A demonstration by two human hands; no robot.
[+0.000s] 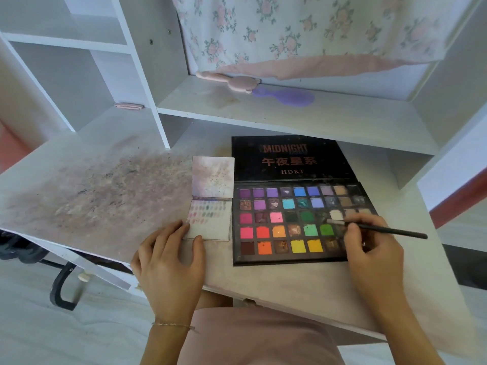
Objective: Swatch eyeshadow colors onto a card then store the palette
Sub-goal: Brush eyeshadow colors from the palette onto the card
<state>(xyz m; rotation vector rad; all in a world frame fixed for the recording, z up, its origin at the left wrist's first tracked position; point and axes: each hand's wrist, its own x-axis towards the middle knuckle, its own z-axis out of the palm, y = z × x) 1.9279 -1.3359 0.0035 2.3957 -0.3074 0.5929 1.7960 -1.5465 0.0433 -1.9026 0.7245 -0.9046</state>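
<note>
I see the black palette lying open on the dusty surface, its square pans matte and shimmery. My right hand pinches a thin brush over a pale pan; my left hand, fingers relaxed, steadies the swatched card beside it.

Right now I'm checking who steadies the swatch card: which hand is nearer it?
Left. The left hand rests its fingertips on the swatch card; the right hand holds the brush over the palette, beside it.

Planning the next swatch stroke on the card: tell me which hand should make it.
Right. The right hand already pinches the brush, its tip at the palette pans. The left hand rests on the card, steadying it, so it should probably stay there.
</note>
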